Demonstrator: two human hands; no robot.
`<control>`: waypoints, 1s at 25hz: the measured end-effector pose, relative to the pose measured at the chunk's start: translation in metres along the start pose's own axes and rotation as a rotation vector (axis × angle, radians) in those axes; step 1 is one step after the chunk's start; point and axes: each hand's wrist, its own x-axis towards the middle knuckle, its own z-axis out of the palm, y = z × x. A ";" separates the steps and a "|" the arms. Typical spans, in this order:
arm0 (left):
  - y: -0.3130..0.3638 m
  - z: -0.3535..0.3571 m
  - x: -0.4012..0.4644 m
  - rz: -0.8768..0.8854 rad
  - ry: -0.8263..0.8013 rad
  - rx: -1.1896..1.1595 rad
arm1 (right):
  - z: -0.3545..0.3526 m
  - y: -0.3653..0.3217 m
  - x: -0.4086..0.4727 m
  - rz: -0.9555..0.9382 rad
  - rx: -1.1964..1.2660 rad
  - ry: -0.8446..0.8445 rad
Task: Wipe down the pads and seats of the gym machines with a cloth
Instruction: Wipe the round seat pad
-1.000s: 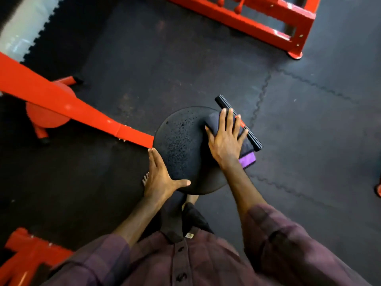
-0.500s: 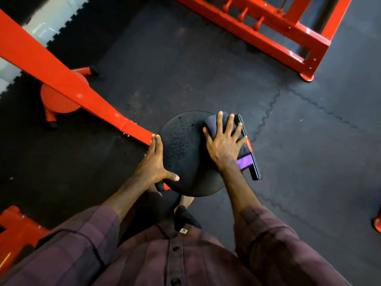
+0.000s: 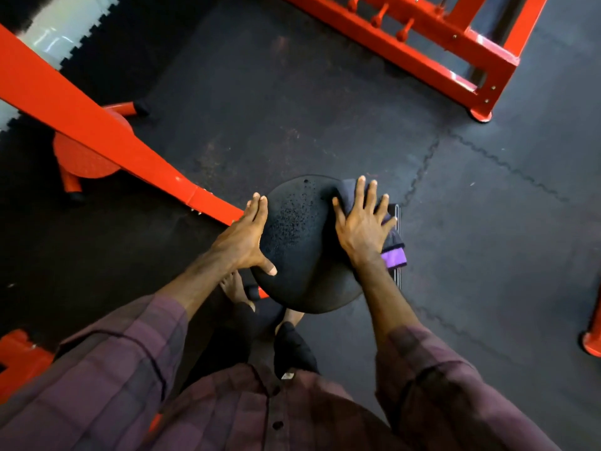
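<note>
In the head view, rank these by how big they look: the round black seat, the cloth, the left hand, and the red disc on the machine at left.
Largest to smallest as they look:
1. Round black seat
2. Red disc and left hand: alike; the disc is farther away and partly hidden, so unranked.
3. Cloth, mostly covered by the right hand.

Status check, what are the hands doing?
Right hand flat on dark purple-edged cloth. Left hand steadies round black seat. Nothing blocking.

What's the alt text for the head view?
A person's right hand presses a dark cloth flat on a round black seat, while the left hand steadies the seat's edge. Orange machine frames stand around on black floor mats.
</note>
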 end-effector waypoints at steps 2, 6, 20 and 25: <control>-0.003 -0.006 0.008 0.045 -0.025 0.032 | 0.007 -0.013 0.001 -0.094 -0.088 0.003; -0.008 -0.017 0.016 0.085 0.025 0.103 | 0.005 0.042 -0.045 -0.436 -0.255 0.013; -0.002 0.055 -0.034 -0.167 0.209 -0.377 | 0.006 0.028 -0.046 -0.323 -0.251 0.046; -0.009 0.045 -0.023 -0.125 0.165 -0.350 | 0.005 -0.040 0.014 -0.005 -0.058 -0.018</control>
